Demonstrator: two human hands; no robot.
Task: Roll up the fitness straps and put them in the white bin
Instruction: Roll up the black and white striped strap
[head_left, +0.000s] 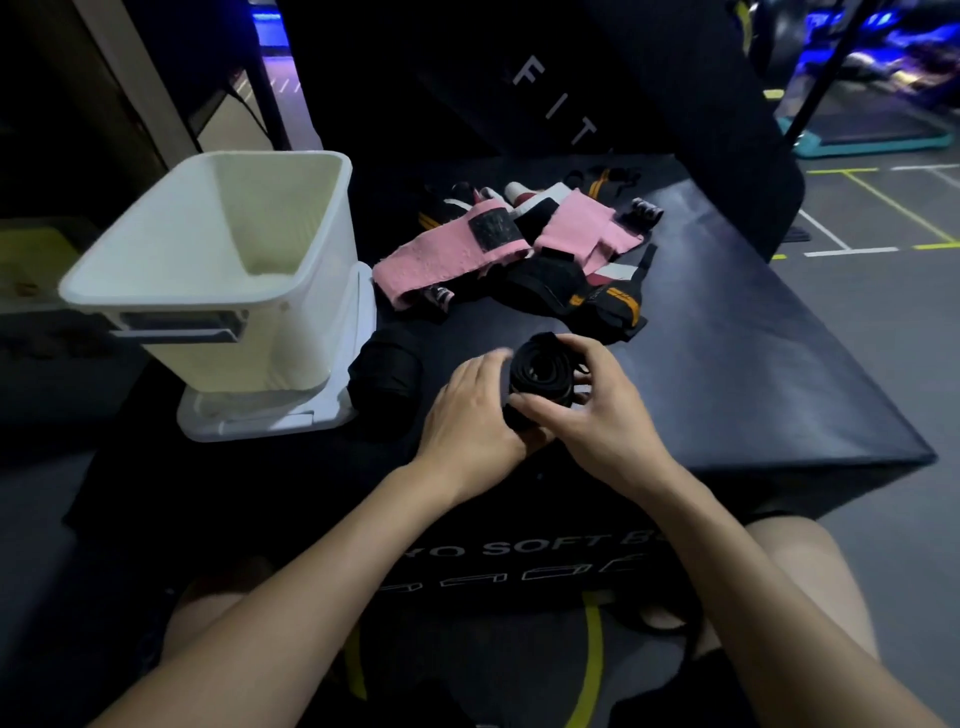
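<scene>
A black strap roll (543, 373) sits between both hands above the black soft box (727, 374). My left hand (470, 421) grips its left side and my right hand (597, 410) wraps its right side and lower edge. The coil's spiral end faces up. A second black rolled strap (387, 376) lies on the box just left of my hands. A pile of loose pink straps (447, 254) and black-and-orange straps (608, 304) lies behind. The white bin (208, 270) stands at the left, open and looking empty.
The bin rests on a white lid (270, 415) at the box's left edge. Another dark padded block with white letters (550, 98) rises behind the pile. Grey gym floor with painted lines (872, 208) lies to the right. My bare knees show below.
</scene>
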